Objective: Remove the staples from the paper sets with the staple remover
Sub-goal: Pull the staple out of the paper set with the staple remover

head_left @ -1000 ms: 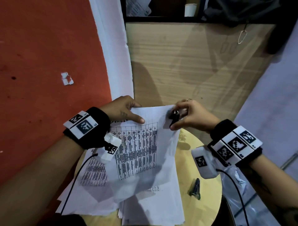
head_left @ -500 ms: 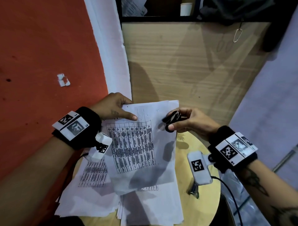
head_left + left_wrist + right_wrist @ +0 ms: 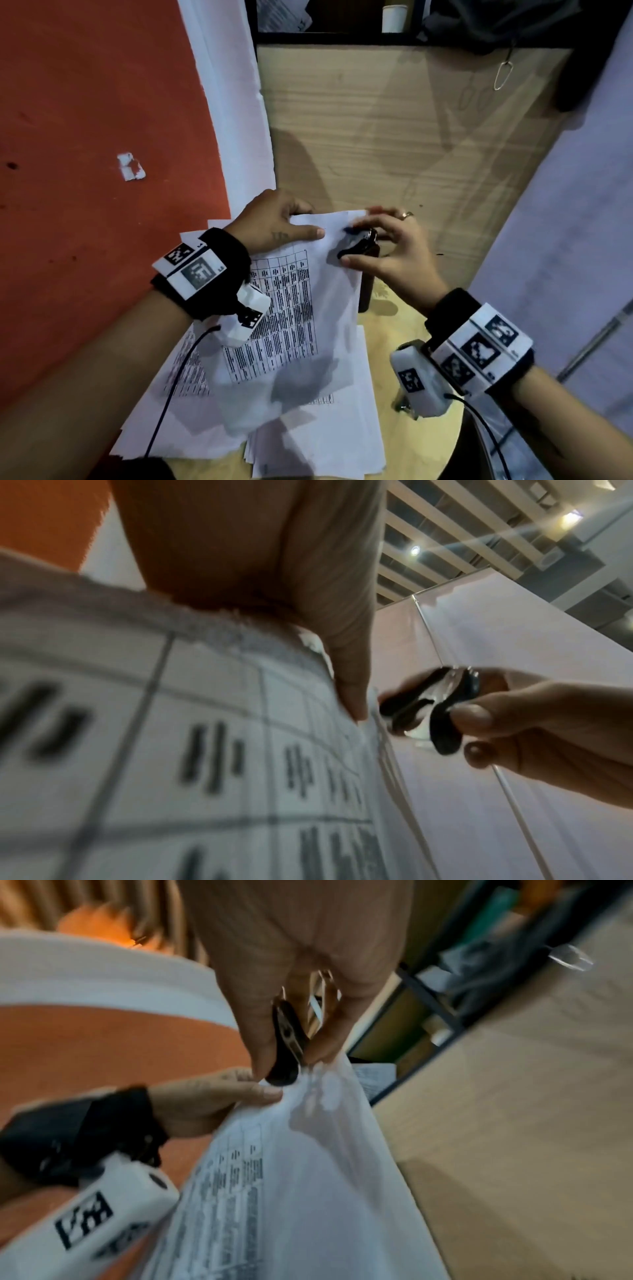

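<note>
Over on the left there's an orange-red wall point(image 3: 85, 137) with a small torn white scrap of paper point(image 3: 131, 167) stuck to it, matte and a bit scuffed. Next comes the left hand point(image 3: 274, 222): thumb on top, fingers tucked behind, pinching the upper edge of the white printed paper set with a black-ruled table on it point(image 3: 291, 308). My guess is it's lifted off the pile like that so the top corner stays taut and the tool can get at the staple. The sheets are thin and floppy, sagging in soft folds below that grip. Under them sits a loose stack of more white printed sheets point(image 3: 318, 442) on the round pale wooden bench point(image 3: 421, 442), smooth with a light grain.

Moving right, the small black staple remover with curved metal claws point(image 3: 356, 245) is right at the top right corner of the held set, claws against the paper. The right hand point(image 3: 394, 253) has it clenched between thumb and fingers, squeezing the two shiny plastic handles. I can't make out the staple itself, too blurry, so no idea if it's hooked yet.

Behind all that is a light wood-grain panel point(image 3: 394, 137), and peeking out below the right wrist there's a dark clip-like thing I can't identify.
</note>
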A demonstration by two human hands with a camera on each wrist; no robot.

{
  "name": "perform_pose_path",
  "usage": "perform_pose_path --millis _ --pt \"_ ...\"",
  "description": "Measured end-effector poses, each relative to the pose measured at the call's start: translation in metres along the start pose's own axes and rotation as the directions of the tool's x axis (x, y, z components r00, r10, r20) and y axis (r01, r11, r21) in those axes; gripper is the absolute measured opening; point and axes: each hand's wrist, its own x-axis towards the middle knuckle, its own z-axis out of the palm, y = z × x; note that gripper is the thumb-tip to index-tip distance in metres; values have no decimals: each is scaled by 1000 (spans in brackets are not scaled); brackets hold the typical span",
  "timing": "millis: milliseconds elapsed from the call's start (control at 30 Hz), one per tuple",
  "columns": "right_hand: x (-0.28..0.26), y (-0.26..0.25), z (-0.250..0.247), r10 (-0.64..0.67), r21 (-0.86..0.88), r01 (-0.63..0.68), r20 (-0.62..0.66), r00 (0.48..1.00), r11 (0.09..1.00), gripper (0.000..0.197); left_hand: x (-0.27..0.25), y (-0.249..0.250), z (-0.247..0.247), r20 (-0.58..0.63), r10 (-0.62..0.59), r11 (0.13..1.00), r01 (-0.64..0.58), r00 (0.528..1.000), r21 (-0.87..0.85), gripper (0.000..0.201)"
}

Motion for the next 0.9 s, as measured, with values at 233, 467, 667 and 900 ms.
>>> perform_pose_path --millis 233,467,667,900 --pt "5 -2 13 -392 -162 397 65 918 903 38 -1 2 -4 100 14 999 -10 995 -45 48" --pt "10 1 8 -524 -386 528 125 843 757 34 -1 5 -3 102 33 996 -24 994 -88 58" --pt "10 0 7 -528 -418 527 124 840 740 33 -2 10 1 63 13 989 -4 998 -145 62" --pt "11 -1 8 -511 -417 519 142 848 746 34 -5 14 2 29 -22 984 26 999 -178 39"
